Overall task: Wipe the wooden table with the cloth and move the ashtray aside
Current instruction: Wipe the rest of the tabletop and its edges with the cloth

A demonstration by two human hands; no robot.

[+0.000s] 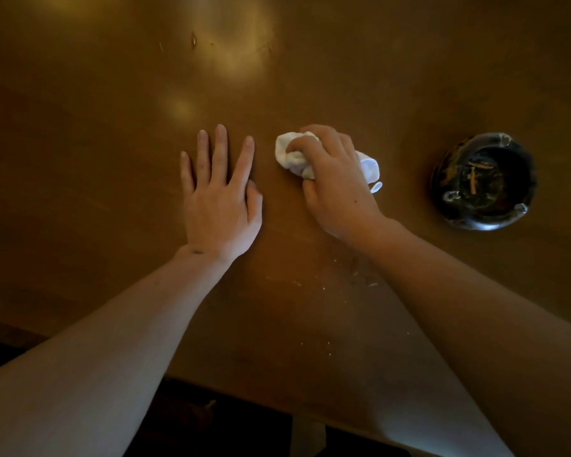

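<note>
While the right hand (335,179) gripped the crumpled white cloth (294,156) and the left hand (220,196) lay flat, fingers spread, on the brown wooden worktop (112,94), crumbs remained and the round dark ashtray (483,181) seemingly awaited moving.

We observe a golden-brown polished wooden table (112,133) carrying pale glare patches far left and whitish specks near centre. The crumpled white cloth (294,156) is plain. The round black ashtray (483,181), right, shows tan streaks.

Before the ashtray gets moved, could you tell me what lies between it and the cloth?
Only bare wooden table separates cloth and ashtray in the head view.
</note>
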